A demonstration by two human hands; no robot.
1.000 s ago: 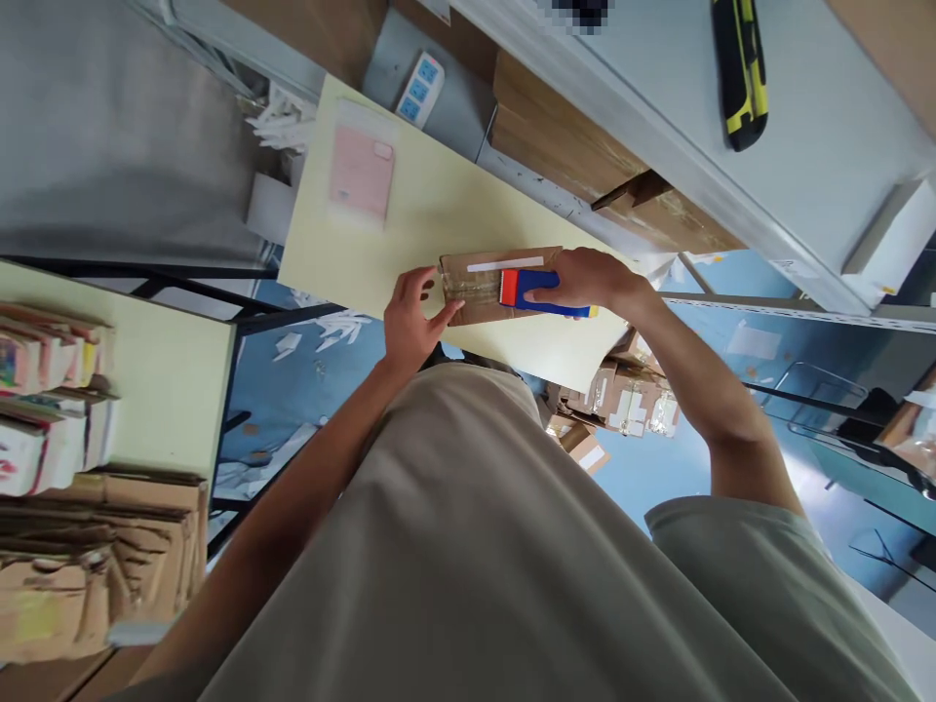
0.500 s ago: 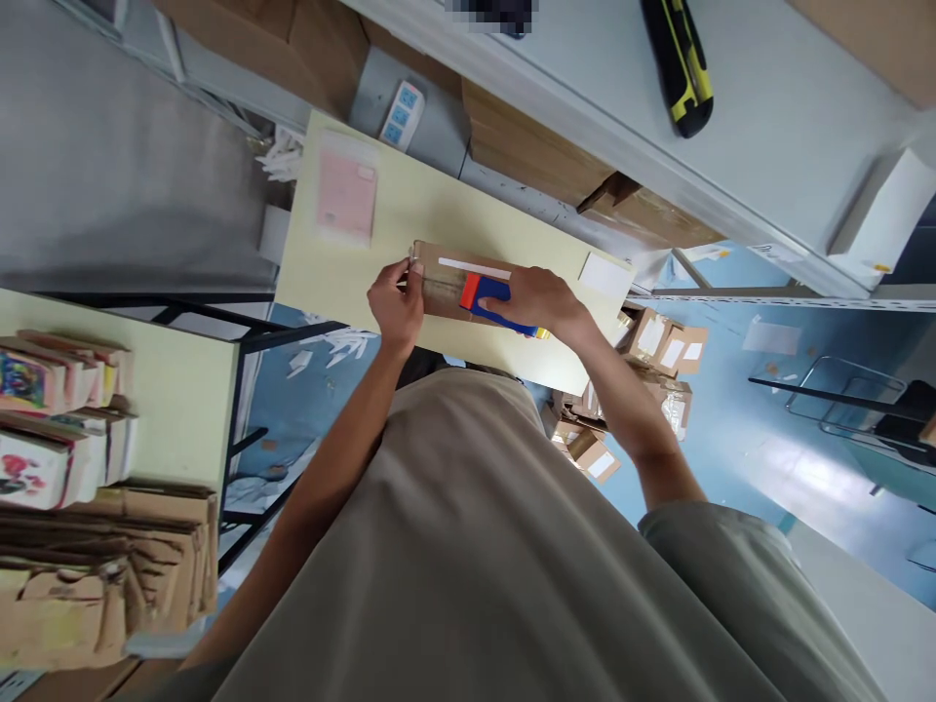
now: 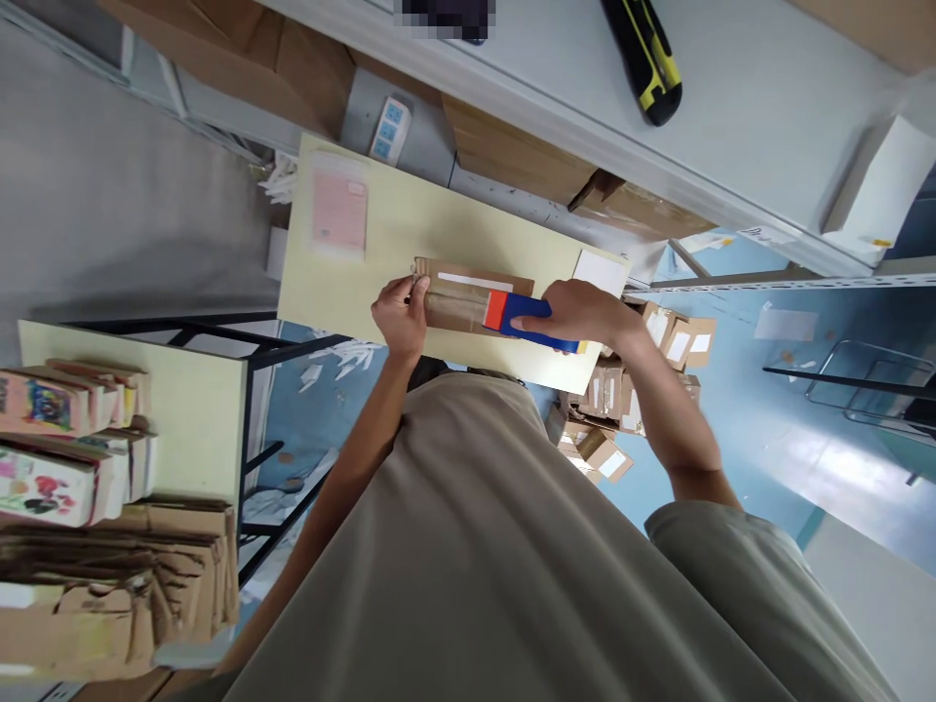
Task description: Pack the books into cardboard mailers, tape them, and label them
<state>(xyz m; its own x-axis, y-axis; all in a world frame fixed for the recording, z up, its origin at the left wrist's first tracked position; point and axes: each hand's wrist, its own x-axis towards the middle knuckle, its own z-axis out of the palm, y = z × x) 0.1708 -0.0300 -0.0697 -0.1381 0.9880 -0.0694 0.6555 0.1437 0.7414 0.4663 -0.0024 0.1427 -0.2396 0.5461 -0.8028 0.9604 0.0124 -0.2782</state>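
A flat, narrow cardboard box with a white strip along it lies on the pale yellow table. My left hand is closed on the box's left end, thumb on top. In my right hand is a blue tape dispenser with a red front end, pressed against the box top towards its right side. Shiny clear tape runs along the box between the left end and the dispenser. My right palm covers the dispenser's rear part.
A pink sheet in a clear sleeve lies at the table's left, white paper at its right. Above, a grey shelf holds a utility knife. Books and flattened cartons are stacked on the left; boxes lie on the right.
My right hand has drawn the tape dispenser to the right along the box, and more tape lies behind it. My left hand keeps its hold on the left end. The view has shifted slightly.
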